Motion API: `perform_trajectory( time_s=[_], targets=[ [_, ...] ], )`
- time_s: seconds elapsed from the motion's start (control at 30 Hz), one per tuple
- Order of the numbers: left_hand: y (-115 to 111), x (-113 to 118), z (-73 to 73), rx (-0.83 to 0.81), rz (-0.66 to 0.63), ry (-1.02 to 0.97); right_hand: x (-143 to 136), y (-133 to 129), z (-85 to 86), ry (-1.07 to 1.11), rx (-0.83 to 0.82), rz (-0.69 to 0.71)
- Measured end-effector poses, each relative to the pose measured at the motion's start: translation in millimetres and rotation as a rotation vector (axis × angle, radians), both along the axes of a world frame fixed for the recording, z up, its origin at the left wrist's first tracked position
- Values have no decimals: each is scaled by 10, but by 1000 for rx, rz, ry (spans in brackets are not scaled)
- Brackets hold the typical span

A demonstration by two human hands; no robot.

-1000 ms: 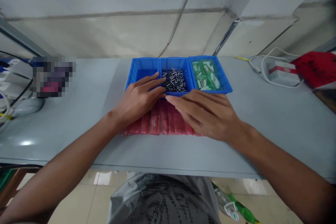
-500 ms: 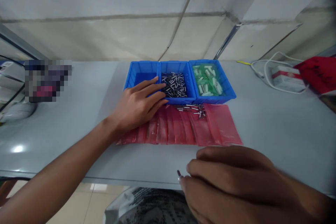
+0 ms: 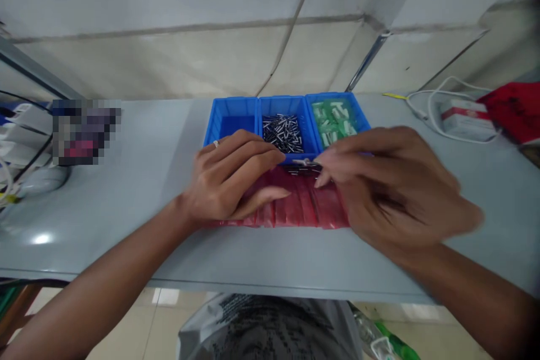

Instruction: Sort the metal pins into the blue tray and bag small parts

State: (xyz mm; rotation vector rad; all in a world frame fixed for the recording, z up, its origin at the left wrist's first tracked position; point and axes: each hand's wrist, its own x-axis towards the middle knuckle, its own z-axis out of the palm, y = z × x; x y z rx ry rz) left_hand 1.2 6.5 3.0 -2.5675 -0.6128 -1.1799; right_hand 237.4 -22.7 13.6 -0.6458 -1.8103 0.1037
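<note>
My left hand lies over the left part of a row of overlapping red plastic bags, fingers stretched and thumb apart. Between the thumb and fingertips of my right hand is a small metal blind rivet, held just over the bags' upper edge. Several more rivets lie along that edge, partly covered by my fingers. Behind them stands a blue bin with a heap of loose rivets. My right hand hides the right end of the bag row.
Left of the rivet bin is another blue bin; the right one holds green bags of white parts. A white box, a cable and a red item lie far right. A computer mouse rests far left.
My right hand has moved from the table's front edge up and forward to the bags with the rivet. My left hand has shifted slightly right, its thumb now spread out.
</note>
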Motion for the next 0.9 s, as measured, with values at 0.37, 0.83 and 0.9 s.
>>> perform_trajectory(
  time_s=[0.37, 0.83, 0.9],
  targets=[
    [-24, 10, -45, -24, 19, -81, -186, -68, -73, 274, -436, 175],
    [-25, 15, -67, -48, -3, -103, -223, -71, -91, 365, -514, 215],
    [-27, 17, -71, -85, -5, -119, -225, -74, -103, 371, -530, 228]
  ],
)
